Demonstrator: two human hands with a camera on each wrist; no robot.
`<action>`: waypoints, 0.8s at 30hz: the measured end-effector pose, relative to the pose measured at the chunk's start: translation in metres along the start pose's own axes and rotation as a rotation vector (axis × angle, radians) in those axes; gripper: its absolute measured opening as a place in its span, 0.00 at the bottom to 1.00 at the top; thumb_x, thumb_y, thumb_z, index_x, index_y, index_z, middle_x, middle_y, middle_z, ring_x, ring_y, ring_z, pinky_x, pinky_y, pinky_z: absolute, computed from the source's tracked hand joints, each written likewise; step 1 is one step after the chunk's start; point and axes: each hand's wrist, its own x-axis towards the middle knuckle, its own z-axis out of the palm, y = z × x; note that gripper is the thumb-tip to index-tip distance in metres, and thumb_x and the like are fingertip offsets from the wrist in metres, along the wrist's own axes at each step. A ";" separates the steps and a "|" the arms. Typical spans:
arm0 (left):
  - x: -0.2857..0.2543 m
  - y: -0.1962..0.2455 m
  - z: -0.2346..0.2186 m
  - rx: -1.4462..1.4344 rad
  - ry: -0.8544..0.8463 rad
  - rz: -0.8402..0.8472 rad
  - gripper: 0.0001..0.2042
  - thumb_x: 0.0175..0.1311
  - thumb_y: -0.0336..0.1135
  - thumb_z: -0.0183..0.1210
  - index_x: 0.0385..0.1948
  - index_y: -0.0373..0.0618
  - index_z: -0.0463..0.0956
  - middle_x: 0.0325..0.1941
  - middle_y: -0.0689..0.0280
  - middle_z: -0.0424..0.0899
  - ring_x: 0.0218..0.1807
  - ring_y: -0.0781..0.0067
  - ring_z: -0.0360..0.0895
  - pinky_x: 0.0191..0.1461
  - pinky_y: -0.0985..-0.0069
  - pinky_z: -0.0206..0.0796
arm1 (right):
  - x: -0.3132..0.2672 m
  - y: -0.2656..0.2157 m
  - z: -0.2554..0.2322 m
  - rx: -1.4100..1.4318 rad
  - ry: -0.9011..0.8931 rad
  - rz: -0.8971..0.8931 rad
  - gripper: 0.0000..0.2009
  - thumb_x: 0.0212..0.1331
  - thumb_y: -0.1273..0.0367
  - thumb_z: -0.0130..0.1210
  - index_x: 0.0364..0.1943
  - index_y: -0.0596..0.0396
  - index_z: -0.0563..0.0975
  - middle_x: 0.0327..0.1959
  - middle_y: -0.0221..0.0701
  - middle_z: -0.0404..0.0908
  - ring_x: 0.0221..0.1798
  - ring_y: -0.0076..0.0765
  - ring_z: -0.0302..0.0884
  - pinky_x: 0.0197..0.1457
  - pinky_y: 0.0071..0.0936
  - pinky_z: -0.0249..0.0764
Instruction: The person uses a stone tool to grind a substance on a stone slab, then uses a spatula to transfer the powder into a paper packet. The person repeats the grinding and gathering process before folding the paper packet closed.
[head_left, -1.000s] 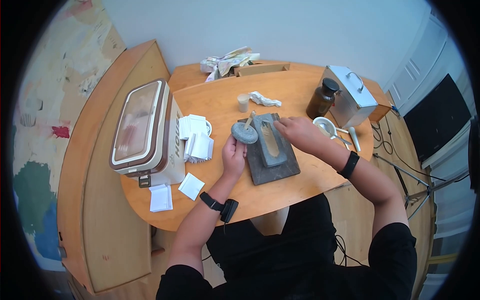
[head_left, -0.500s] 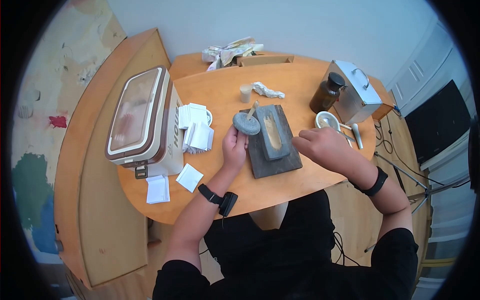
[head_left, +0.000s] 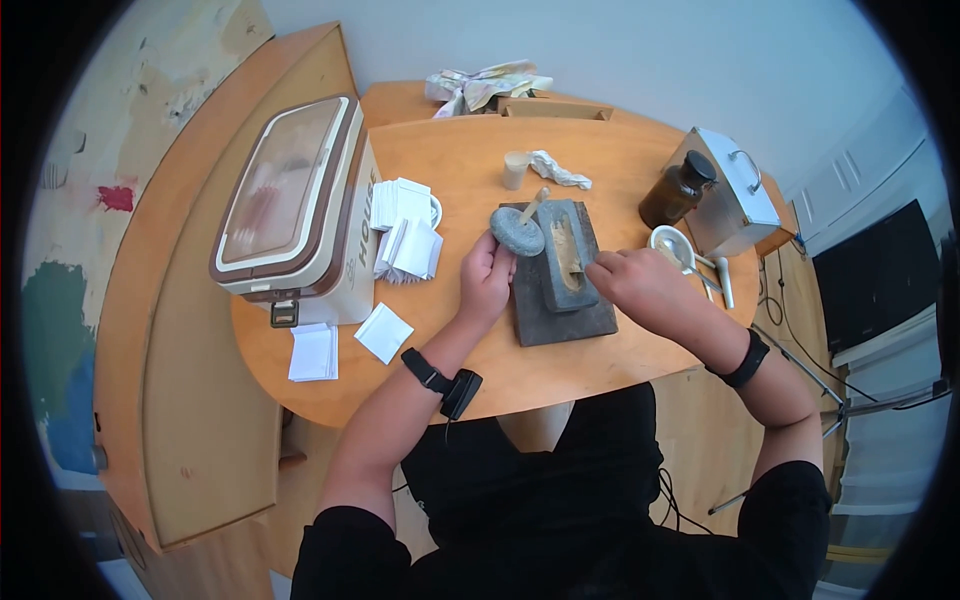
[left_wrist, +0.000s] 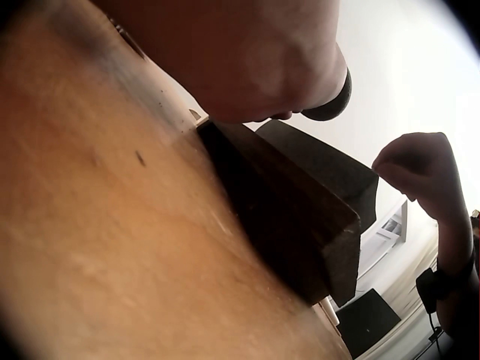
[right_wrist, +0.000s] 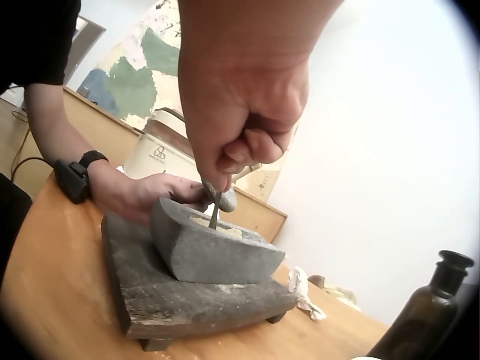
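My left hand holds a round grey stone grinding wheel with a wooden handle through its middle, beside the trough's left wall. The boat-shaped grey stone trough stands on a dark wooden board, with pale tan powder along its hollow. My right hand is over the trough's right edge, fingers curled. In the right wrist view it pinches a thin metal tool, whose lower end dips into the hollow among the powder. The tool's upper part is hidden in the fist.
At the right are a brown glass bottle, a silver case, a white mortar and a pestle. Behind the trough stand a small cup and crumpled tissue. White papers and a large box are at left.
My right hand moved off the trough's right side toward me, then came back with its fingertips at the near half. My left hand keeps holding the grinding wheel. The head view shifted slightly.
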 end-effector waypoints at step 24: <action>0.001 0.002 0.002 -0.030 0.021 -0.018 0.09 0.82 0.34 0.48 0.50 0.39 0.75 0.29 0.74 0.72 0.28 0.87 0.64 0.31 0.84 0.58 | 0.030 0.039 0.018 0.034 0.270 0.103 0.06 0.53 0.75 0.58 0.29 0.58 0.72 0.26 0.36 0.76 0.30 0.46 0.81 0.30 0.38 0.78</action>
